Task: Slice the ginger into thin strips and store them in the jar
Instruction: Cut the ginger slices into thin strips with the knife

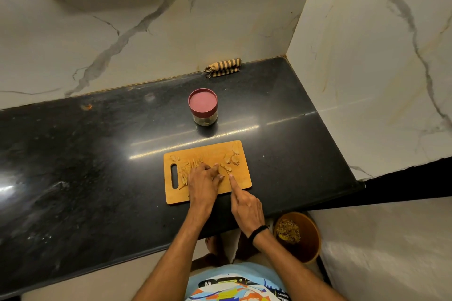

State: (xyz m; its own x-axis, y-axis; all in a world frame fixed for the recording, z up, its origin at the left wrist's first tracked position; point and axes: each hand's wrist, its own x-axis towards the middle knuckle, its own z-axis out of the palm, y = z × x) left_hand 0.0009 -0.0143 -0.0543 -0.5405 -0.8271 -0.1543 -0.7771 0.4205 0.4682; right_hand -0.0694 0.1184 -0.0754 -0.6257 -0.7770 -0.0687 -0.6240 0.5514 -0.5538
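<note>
We take the wooden cutting board (208, 171) as our landmark; it lies on the black stone counter (97, 166) close to the front edge. At the board's left end is the handle slot (174, 176), and just right of it we see a loose heap of cut ginger strips (187, 167), with one small scrap in the board's far left corner. Our left hand (203, 183) rests over the middle of the board, fingers curled and bunched, pressing down on a piece of ginger (223, 169) that peeks out at the fingertips. Just right of that, our right hand (245, 205) reaches in over the board's near edge with the index finger stretched straight along something dark and thin; we cannot tell for certain that it is a knife, as it is too small and mostly hidden. The other fingers are folded in. A black band (257, 231) circles this wrist. Uncut ginger chunks (233, 157) sit in the board's far right corner. Behind the board, well apart, stands the jar (203, 110), its maroon lid on. Farther back, against the marble wall, lies a folded striped cloth (223, 67). Below the counter edge, to the board's right, a brown bin (297, 237) holds scraps.
</note>
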